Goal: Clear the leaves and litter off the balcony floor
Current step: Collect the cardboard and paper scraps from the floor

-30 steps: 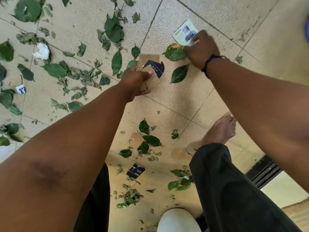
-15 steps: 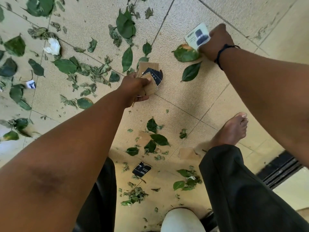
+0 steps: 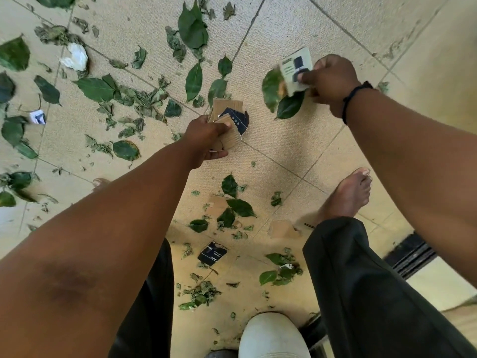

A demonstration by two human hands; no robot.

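Observation:
Green leaves [image 3: 193, 28] and scraps of litter lie scattered over the tan tiled balcony floor [image 3: 296, 27]. My left hand [image 3: 206, 136] grips a stack of brown cardboard pieces [image 3: 228, 121], one with a dark printed side, above the floor at the centre. My right hand [image 3: 327, 82] pinches a pale printed card [image 3: 294, 67] together with two green leaves [image 3: 289, 107] at the upper right. A crumpled white paper [image 3: 76, 58] and a small white-blue scrap [image 3: 38, 117] lie at the left. A dark printed card [image 3: 213, 253] lies between my legs.
My bare right foot [image 3: 348, 195] stands on the tiles at the right, with dark trousers [image 3: 361, 293] below it. Loose cardboard bits [image 3: 280, 229] lie near the foot. A white rounded object [image 3: 271, 337] sits at the bottom edge. A dark floor track [image 3: 410, 254] runs along the right.
My right hand lifted the card off the floor and now also holds the two leaves that lay beside it. My left hand kept its cardboard stack. The view shifted slightly.

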